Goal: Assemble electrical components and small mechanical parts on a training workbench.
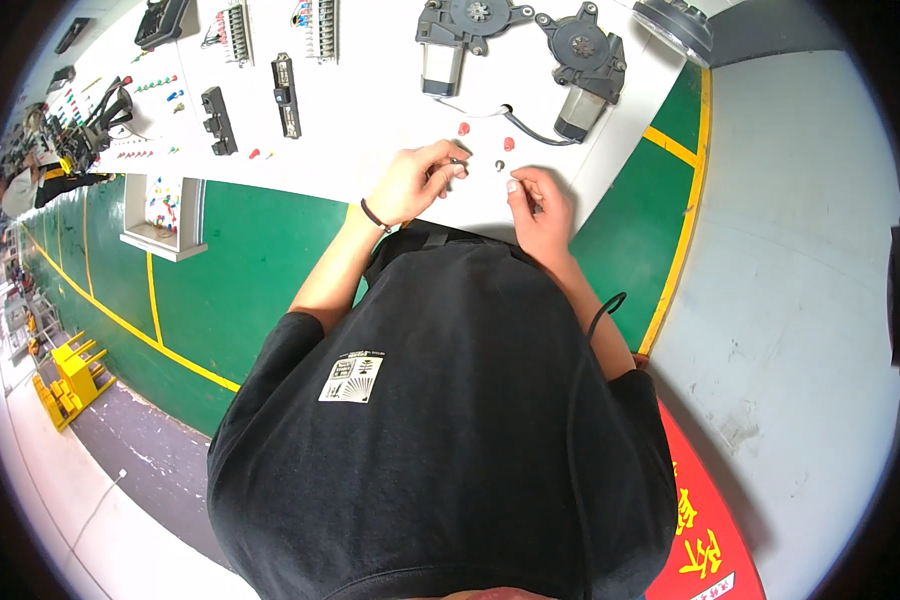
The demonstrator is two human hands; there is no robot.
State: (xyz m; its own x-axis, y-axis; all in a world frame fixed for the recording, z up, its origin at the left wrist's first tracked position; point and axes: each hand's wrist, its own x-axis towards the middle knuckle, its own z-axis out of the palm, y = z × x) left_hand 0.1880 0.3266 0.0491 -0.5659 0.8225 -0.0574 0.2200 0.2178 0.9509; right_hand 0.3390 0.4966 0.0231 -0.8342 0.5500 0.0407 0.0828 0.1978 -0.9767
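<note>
Left hand (410, 185) over the near edge of the white counter (370, 110), toward its near right corner; grip closed, thumb and fingertips pinching a small dark piece (457, 162), mostly hidden. Right hand (543, 210) close to that corner, fingers curled, thumb near index; cannot tell if its grip holds anything. Small metal piece (500, 165) on the counter between the hands, just beside the right fingertips. Two red caps lie just beyond: left one (464, 128), right one (509, 144). Farther from the near edge, two motor units: left motor (470, 20), right motor (585, 60), the latter near the counter's right edge.
</note>
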